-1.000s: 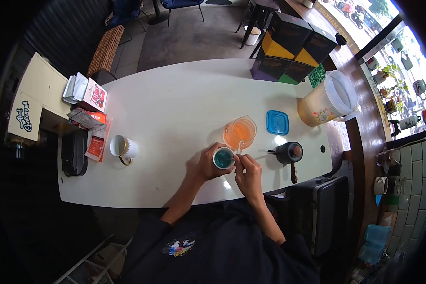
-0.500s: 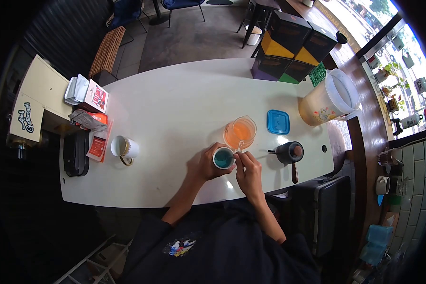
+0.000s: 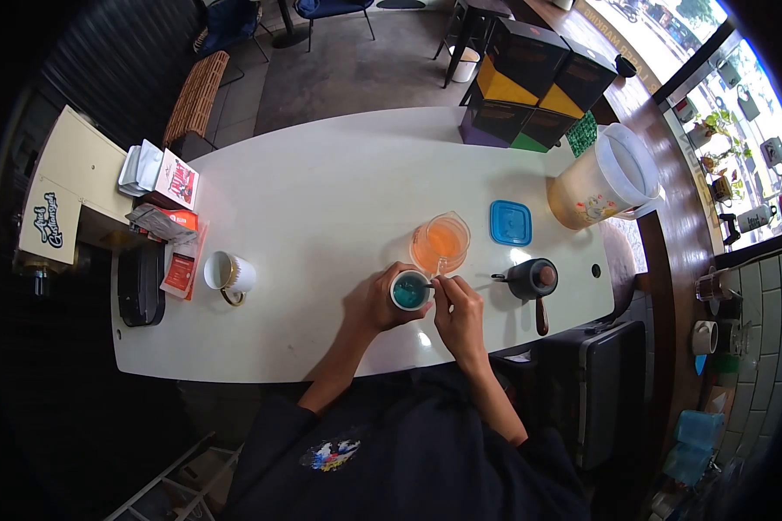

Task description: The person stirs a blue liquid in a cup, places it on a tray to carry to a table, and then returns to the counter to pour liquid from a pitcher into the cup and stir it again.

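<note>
My left hand (image 3: 381,302) is wrapped around a small white cup (image 3: 407,293) holding blue-green liquid. Between the fingertips of my right hand (image 3: 459,314) is a thin, dark-looking spoon (image 3: 429,286); it slants over the cup's right rim, and its lower end is hidden in the liquid. Just beyond both hands stands a clear glass jug (image 3: 441,246) of orange liquid, its handle facing me. To the right of my right hand sits a small dark pot (image 3: 526,281) with a spout and a wooden handle.
A blue lid (image 3: 511,224) lies right of the jug, near a large plastic pitcher (image 3: 595,187). On the left are a white mug (image 3: 235,273), a black case (image 3: 141,282) and packets (image 3: 181,265). Black boxes (image 3: 526,82) are stacked at the far edge of the white table (image 3: 321,200).
The spoon has shifted slightly in the cup, and my right hand has moved a little with it. My left hand keeps the cup in the same place.
</note>
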Tool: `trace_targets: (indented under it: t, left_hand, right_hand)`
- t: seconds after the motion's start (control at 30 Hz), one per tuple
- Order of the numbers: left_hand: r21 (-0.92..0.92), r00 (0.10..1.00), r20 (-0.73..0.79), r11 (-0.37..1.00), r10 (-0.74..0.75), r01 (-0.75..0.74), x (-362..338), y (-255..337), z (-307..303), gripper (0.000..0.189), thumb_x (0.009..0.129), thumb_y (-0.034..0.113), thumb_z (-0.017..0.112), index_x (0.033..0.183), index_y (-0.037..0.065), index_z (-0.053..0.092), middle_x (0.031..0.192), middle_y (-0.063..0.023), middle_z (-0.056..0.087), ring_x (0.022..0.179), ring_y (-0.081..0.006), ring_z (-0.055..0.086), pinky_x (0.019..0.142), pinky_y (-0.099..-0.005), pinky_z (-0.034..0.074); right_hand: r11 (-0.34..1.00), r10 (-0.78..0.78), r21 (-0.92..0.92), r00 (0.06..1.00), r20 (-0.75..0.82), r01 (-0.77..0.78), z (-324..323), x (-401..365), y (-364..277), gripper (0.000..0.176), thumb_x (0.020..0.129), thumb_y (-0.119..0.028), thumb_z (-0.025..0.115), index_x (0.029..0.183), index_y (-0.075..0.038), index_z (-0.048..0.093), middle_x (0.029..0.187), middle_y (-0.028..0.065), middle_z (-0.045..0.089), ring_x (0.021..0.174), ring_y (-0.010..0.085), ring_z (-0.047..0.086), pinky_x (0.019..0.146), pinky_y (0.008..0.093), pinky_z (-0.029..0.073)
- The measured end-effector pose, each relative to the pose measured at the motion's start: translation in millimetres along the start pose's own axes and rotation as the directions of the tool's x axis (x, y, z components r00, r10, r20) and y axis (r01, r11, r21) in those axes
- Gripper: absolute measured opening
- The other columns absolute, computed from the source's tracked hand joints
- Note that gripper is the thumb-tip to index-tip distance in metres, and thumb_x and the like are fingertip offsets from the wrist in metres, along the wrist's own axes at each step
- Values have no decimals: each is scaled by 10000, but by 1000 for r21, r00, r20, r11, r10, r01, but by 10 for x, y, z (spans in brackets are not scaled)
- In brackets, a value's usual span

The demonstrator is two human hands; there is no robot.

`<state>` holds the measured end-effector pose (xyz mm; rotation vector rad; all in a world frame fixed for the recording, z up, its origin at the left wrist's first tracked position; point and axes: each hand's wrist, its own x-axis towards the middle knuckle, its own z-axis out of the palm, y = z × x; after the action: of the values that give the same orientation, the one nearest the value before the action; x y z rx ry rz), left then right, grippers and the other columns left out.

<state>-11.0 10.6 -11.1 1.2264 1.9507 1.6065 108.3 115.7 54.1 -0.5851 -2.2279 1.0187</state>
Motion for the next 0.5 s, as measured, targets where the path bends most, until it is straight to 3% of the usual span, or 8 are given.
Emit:
trace_targets:
  t: [0.13,0.27,0.33,0.43,0.5]
  left_hand:
    - [41,1000,4,999,25,-26,12,55,-33,495,639,208,852,1018,57,571,930,-105,674,837,-313,676,750,-391,544]
    - [89,999,29,996,21,-24,3,-9,-20,492,640,209,853,1013,58,570,931,-106,670,833,-317,672,750,-396,543]
    - [52,1000,4,999,2,-2,1,19,-14,497,632,172,845,1051,70,596,965,-80,671,856,-242,671,762,-355,533]
    - [-3,999,-5,999,34,-34,1,-25,10,489,630,165,840,1043,67,597,970,-67,672,864,-229,671,768,-351,533]
    - [-24,1000,2,999,26,-26,-7,-72,17,488,628,160,838,1042,65,598,971,-64,672,866,-220,669,770,-347,533]
  right_hand:
    - [998,24,-56,998,62,-20,-29,-18,-12,81,903,-12,625,919,52,673,719,172,601,578,281,608,542,344,441]
    - [997,27,70,999,36,-30,33,-21,-40,77,904,-12,623,892,51,665,695,162,584,560,267,598,527,356,429]
    - [996,32,80,999,24,-34,42,-6,-36,77,903,-12,623,881,52,662,685,158,578,556,262,595,524,362,425]
    - [1000,-19,-23,1000,-21,19,16,10,3,76,899,-15,631,874,51,661,682,157,581,551,260,590,521,355,424]
    - [996,62,-70,997,49,-59,-41,7,-38,83,901,-37,625,927,36,656,756,194,612,641,376,619,562,431,460]
